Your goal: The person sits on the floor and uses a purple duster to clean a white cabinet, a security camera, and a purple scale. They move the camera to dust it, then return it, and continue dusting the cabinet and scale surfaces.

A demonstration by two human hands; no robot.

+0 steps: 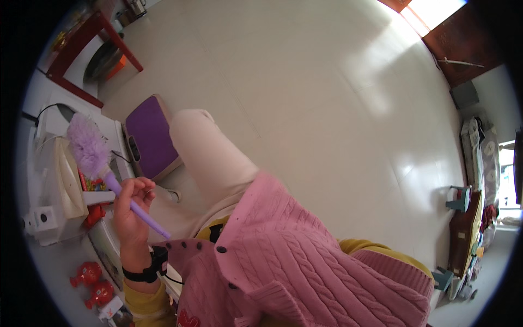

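Observation:
My left hand (131, 210) is closed around the smooth purple handle of a feather duster (143, 216). The fluffy lilac head (87, 143) of the duster points up and away to the left. It hangs in front of a white cabinet top, near a cream-coloured bag-like item (69, 177). The handle's lower end reaches toward my pink knitted vest (305, 240). A black band with a small device sits on my left wrist. Of my right arm only a bit of yellow sleeve (381, 253) shows; my right hand is out of sight.
A purple-topped footrest-like device (150, 136) stands on the pale tiled floor (283, 82) beside my leg. Red ornaments (90, 272) and a small white box (43, 219) are at the left. A red wooden stand (81, 49) is at the far left; furniture lines the right wall.

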